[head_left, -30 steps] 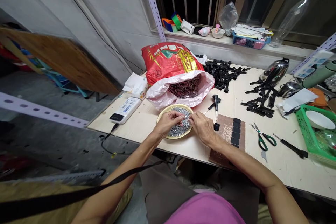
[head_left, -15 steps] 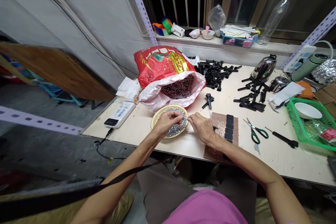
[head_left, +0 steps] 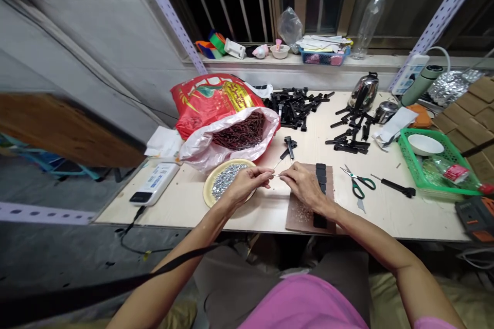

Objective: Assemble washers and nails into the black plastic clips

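Note:
A thin pale metal rod [head_left: 276, 175] spans the gap between my hands, low over the table. My left hand [head_left: 249, 185] pinches its left end, partly above the right rim of a cream bowl [head_left: 208, 196] of small shiny metal pieces. The other end is in the closed fingertips of my right hand [head_left: 306, 187], which is above a brown board [head_left: 299, 213]. Fingers hide what is at the rod's ends. On that board lies a row of black flat pieces [head_left: 321, 179]. Just beyond my hands are two black-handled tools [head_left: 288, 148] with thin shafts.
A red bag [head_left: 210, 100] of long dark reddish screws lies open behind the bowl. Black plastic parts [head_left: 295, 105] are piled further back. To the right are scissors [head_left: 358, 182], a black-handled screwdriver [head_left: 397, 186] and a green basket [head_left: 409, 164]. A white power bank [head_left: 156, 185] sits left.
Both hands have moved right, away from over the bowl, and are slightly further apart, with more of the rod showing between them. The view has turned to the right.

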A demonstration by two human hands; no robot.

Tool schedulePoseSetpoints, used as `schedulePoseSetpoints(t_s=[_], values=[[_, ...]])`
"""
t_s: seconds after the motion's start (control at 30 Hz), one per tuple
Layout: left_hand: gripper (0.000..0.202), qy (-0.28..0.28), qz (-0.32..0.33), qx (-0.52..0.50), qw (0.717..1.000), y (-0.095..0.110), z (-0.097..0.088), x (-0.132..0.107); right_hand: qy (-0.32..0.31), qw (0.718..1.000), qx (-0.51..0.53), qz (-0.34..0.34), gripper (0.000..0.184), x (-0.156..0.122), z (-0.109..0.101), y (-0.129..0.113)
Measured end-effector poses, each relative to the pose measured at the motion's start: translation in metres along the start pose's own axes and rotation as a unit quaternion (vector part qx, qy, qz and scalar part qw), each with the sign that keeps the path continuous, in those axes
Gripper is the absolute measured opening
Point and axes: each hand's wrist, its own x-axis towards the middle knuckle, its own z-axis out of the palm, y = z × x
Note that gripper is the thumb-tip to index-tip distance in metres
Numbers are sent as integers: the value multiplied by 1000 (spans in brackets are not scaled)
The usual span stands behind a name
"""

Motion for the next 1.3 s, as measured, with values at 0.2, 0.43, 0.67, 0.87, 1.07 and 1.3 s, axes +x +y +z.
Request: schedulePoseSetpoints(t_s=[0.2,0.43,0.67,0.87,1.07,1.3], values=[[60,-37,40,92,994,-15,24,3,35,997,-45,48,13,-33,-26,57],[56,-120,253,444,851,-76,55,1,-13,988,-145,48,16,-35,-48,118],[70,-126,303,547,770,-115,61,2,-36,988,-147,-26,21,-42,-38,133],[68,-119,283,542,782,-117,61,0,-123,922,-78,-358,26,-108,-22,98],[68,-108,271,552,781,-120,60,0,-33,986,-150,-69,29,-46,-37,140],[68,-107,273,533,794,-119,60,-1,-120,950,-110,-266,33,-96,-17,120]])
